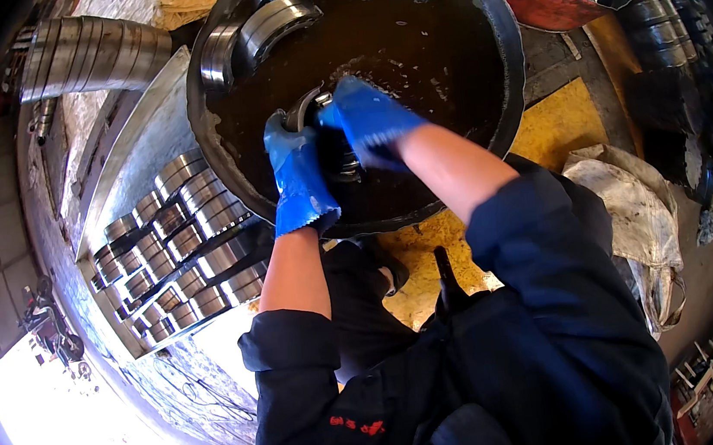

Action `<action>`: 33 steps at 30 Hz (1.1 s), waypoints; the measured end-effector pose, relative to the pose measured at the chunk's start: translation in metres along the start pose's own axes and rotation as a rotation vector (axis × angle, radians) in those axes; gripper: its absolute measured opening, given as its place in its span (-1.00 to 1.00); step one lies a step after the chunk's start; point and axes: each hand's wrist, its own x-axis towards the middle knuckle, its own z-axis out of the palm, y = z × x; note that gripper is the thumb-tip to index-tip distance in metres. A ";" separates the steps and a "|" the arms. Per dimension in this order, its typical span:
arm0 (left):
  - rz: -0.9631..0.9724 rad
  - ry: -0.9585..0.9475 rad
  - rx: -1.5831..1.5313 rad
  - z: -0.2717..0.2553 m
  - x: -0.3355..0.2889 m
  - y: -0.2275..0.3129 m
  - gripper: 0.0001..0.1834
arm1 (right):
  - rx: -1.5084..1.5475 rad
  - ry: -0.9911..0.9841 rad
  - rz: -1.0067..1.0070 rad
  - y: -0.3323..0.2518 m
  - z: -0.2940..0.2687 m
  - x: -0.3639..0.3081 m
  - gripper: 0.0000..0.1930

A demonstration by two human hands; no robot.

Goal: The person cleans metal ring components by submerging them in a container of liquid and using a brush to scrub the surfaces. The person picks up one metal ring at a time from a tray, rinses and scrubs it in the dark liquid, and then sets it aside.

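Observation:
Both my hands wear blue rubber gloves and work over a wide round tub of dark brown liquid. My left hand is closed on the left side of a shiny metal bearing ring. At the ring's right side is my right hand, slightly blurred, with its fingers curled in toward the ring's opening. Whatever those fingers hold, if anything, is hidden. The ring's lower part is mostly covered by the gloves and dark liquid. Several larger metal rings sit at the tub's far left edge, partly in the liquid.
Left of the tub, a tray holds rows of shiny metal rings. A stack of larger rings lies at the far left. A red container stands far right, and a dirty whitish sack is near my right arm.

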 end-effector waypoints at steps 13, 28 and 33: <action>-0.211 -0.077 -0.076 -0.008 -0.003 0.009 -0.29 | 0.666 0.254 0.898 -0.074 0.036 -0.053 -0.06; -0.158 -0.081 -0.084 -0.007 -0.008 0.019 -0.53 | -0.005 -0.100 -0.093 0.010 -0.011 0.028 -0.54; -0.159 -0.044 0.015 -0.007 -0.023 0.051 -0.50 | 0.586 -0.085 0.437 0.031 0.018 0.045 -0.63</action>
